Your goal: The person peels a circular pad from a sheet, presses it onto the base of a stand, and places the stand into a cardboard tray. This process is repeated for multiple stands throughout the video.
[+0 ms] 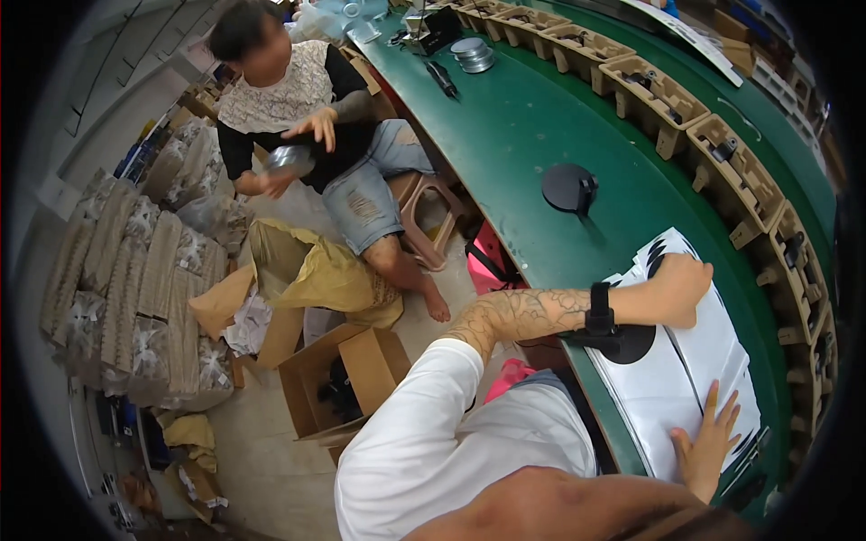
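Observation:
A stack of white printed sheets (636, 397) with black shapes lies at the near edge of the green table. My left hand (677, 288) is closed in a fist on the far part of the sheets; what is under its fingers, if anything, is hidden. A black band circles my left wrist, and a black round shape (631, 345) shows just beneath it. My right hand (710, 444) rests flat on the near right part of the sheets, fingers spread, holding nothing. Beyond the sheets stands a black round device (568, 187) with a small clip-like part.
Brown molded trays (651, 93) with small black parts line the green table's (505, 149) far side. Silver discs (474, 55) are stacked farther up. At left a co-worker (307, 117) sits handling a shiny round thing. An open carton (338, 379) and bagged tray stacks (135, 298) occupy the floor.

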